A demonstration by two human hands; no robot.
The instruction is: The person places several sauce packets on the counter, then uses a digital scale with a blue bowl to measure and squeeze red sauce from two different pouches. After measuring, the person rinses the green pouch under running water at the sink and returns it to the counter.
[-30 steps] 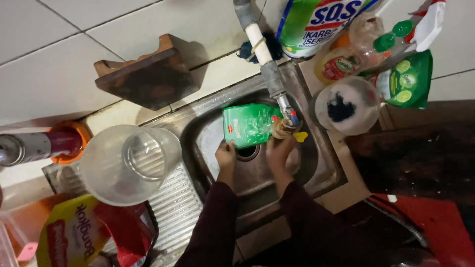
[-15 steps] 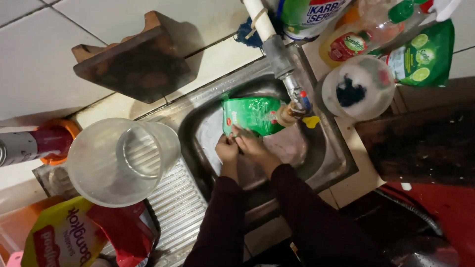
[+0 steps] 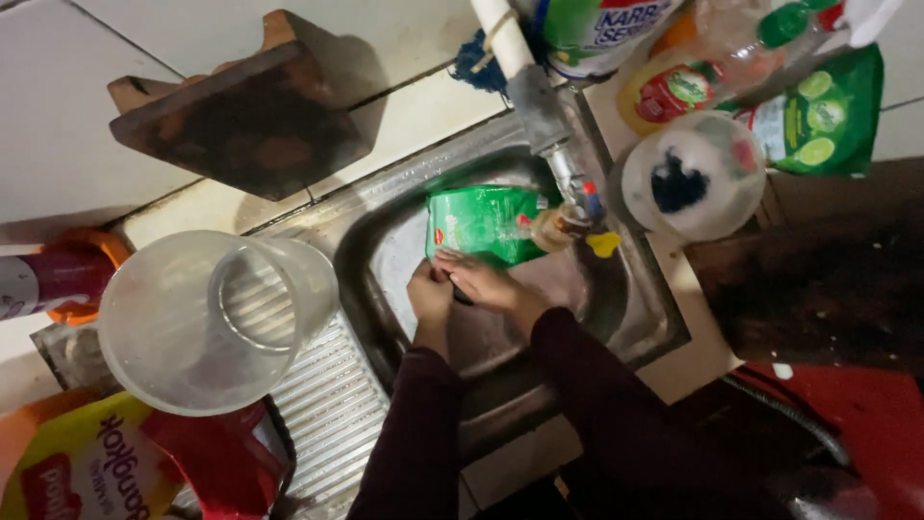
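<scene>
steel sink [image 3: 635, 318], rounded basin, wet and shiny; ribbed drainboard [image 3: 327, 414] to its left. a green plastic pouch [image 3: 481, 223], glossy and crumpled, lies in the basin just under the tap [image 3: 563, 173], which is a grey metal spout on a white pipe.

both hands are down in the basin, dark maroon sleeves to the wrists. left hand [image 3: 430, 294] curled, knuckles up, pressed against the right. right hand [image 3: 486, 282] lies flat-ish across it, fingers stretched left, tips touching the pouch's lower edge. something small and dark sits between the hands; can't tell what, or whether either hand has a grip on it.

clear plastic jug [image 3: 207, 318], round and empty, on the drainboard just beside the basin's left rim. round clear tub [image 3: 695, 175] with a dark lump inside sits at the right rim. dark wooden block [image 3: 241, 120] on white tile behind. basin floor in front of the hands is bare steel.
</scene>
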